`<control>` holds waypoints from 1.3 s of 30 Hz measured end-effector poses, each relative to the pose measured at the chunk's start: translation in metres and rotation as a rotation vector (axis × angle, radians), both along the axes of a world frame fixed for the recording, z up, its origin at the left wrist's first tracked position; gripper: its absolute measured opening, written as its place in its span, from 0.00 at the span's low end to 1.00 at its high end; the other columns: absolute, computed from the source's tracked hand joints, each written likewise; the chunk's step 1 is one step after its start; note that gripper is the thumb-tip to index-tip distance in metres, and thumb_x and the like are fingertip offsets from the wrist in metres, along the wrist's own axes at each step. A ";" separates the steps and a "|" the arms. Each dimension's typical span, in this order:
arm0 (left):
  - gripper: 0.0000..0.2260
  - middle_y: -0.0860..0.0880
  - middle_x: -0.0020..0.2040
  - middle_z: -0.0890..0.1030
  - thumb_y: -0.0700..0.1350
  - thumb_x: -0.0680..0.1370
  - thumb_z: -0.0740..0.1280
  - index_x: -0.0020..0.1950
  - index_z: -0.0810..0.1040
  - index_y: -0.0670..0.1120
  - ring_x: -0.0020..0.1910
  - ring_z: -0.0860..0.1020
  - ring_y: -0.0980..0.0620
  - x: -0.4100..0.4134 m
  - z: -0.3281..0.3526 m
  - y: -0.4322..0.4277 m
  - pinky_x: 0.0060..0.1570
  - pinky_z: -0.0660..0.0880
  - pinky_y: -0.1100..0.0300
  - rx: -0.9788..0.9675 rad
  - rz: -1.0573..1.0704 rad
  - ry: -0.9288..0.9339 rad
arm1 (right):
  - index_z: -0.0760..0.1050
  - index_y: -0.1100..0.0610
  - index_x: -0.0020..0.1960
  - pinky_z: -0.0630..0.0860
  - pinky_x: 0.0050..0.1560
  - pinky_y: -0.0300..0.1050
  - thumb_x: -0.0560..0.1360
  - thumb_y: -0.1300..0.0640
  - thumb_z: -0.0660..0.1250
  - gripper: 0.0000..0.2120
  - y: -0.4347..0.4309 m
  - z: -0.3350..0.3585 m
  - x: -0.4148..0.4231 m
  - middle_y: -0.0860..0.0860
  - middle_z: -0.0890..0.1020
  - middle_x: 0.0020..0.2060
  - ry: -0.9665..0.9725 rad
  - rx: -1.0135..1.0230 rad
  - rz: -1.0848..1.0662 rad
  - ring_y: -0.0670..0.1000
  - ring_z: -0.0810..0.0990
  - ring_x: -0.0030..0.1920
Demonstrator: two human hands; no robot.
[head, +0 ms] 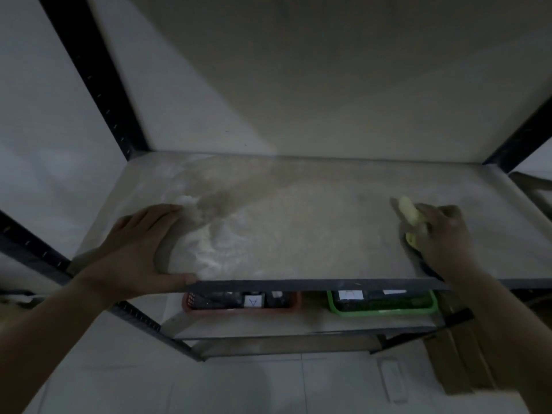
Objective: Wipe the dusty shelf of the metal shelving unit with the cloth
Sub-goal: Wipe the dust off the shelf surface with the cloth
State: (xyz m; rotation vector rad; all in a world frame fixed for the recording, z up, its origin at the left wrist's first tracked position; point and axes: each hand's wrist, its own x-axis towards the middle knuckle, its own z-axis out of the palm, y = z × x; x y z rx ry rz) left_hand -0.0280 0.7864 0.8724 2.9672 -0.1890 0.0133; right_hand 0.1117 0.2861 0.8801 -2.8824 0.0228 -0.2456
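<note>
The shelf (298,222) of the metal shelving unit is a pale board, streaked with white dust that is thickest on its left half. My left hand (140,249) lies flat on the shelf's front left corner, fingers spread, thumb hooked over the front edge, holding nothing. My right hand (442,234) presses down on the right side of the shelf, closed around a bunched yellow cloth (410,215) that sticks out past my fingers towards the left.
Dark metal posts (98,82) rise at the back corners, with a pale wall behind. On the shelf below stand a red basket (239,303) and a green basket (382,303). A cardboard box (460,357) leans on the tiled floor at the right.
</note>
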 end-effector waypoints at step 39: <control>0.15 0.55 0.32 0.74 0.61 0.76 0.68 0.37 0.71 0.54 0.31 0.73 0.60 -0.108 0.011 0.037 0.32 0.69 0.64 -0.655 0.124 -0.161 | 0.73 0.51 0.66 0.63 0.50 0.36 0.76 0.58 0.58 0.19 0.308 0.011 -0.068 0.55 0.73 0.60 0.060 0.292 0.531 0.56 0.75 0.56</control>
